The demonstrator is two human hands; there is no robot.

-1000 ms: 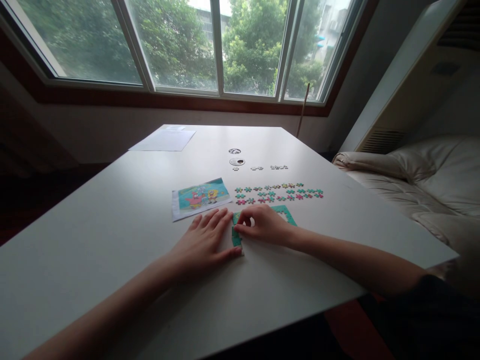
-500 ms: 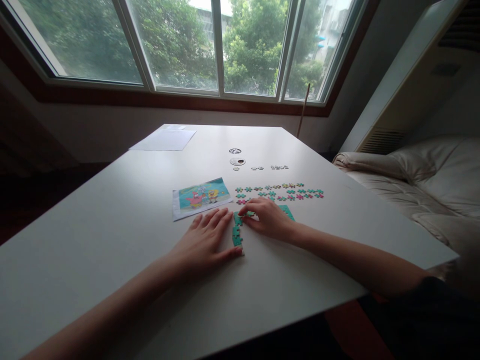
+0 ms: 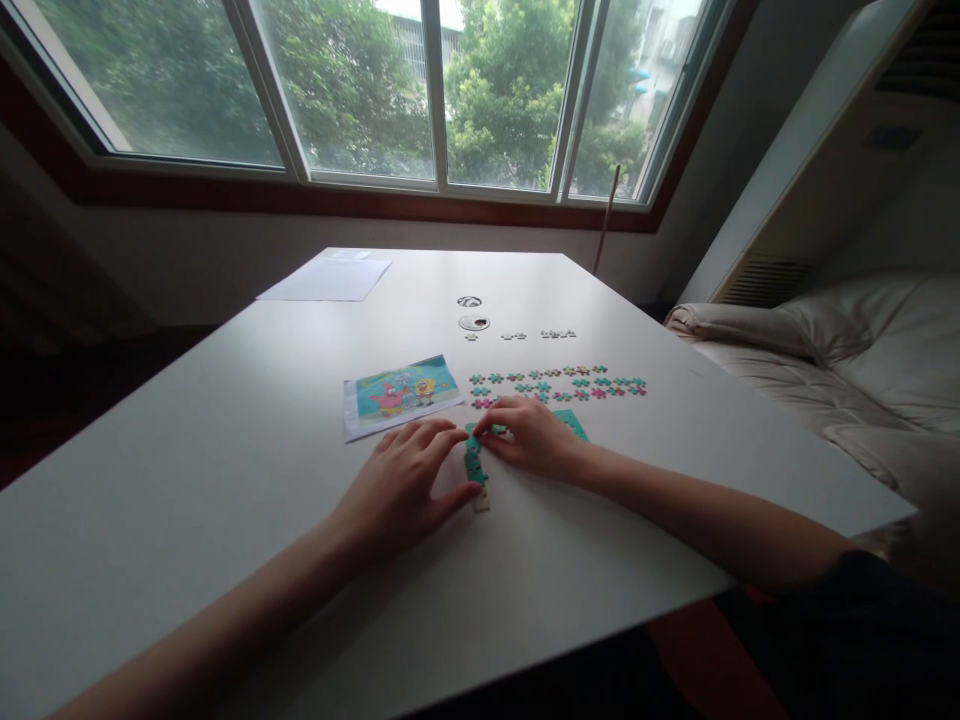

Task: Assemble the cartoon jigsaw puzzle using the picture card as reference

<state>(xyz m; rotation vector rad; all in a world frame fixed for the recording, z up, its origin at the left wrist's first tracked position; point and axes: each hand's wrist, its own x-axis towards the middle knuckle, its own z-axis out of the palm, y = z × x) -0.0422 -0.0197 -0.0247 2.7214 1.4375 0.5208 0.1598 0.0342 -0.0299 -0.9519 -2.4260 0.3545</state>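
Note:
A joined strip of green jigsaw puzzle pieces (image 3: 474, 466) runs toward me on the white table, pale at its near end. Along its left side, my left hand (image 3: 409, 475) has its thumb apart from its fingers. The thumb touches the lower part, and the fingertips come close to the top. At the upper corner, my right hand (image 3: 536, 437) pinches a puzzle piece between thumb and index finger; the piece is mostly hidden. More joined green pieces (image 3: 572, 423) show behind the right hand, whose fingers cover part of the upper row.
Left of the pieces lies a printed cartoon picture (image 3: 405, 392). Loose puzzle pieces (image 3: 581, 383) form rows beyond my right hand, with a few paler pieces (image 3: 559, 334) farther back. Two round flat items (image 3: 474, 323) and white paper (image 3: 326, 280) lie toward the far edge.
My left hand has drawn its fingers in from lying flatter, and its thumb has shifted up the strip, uncovering the pale near end. The right hand has moved slightly left, still pinching.

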